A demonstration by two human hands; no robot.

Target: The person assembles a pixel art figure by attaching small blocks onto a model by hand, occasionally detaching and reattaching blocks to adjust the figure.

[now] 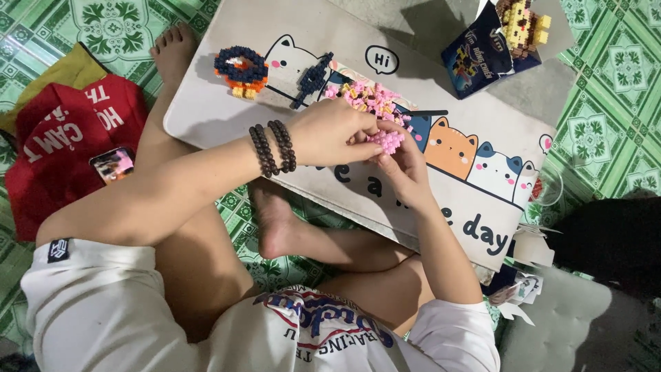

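With my left hand [330, 131] and right hand [403, 162] both pinched shut on the pink brick piece [387, 140], I'd press squarely.

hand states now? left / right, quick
Left hand: fingers closed, pinching the small pink block piece.
Right hand: fingers closed under the same piece, holding it from below.
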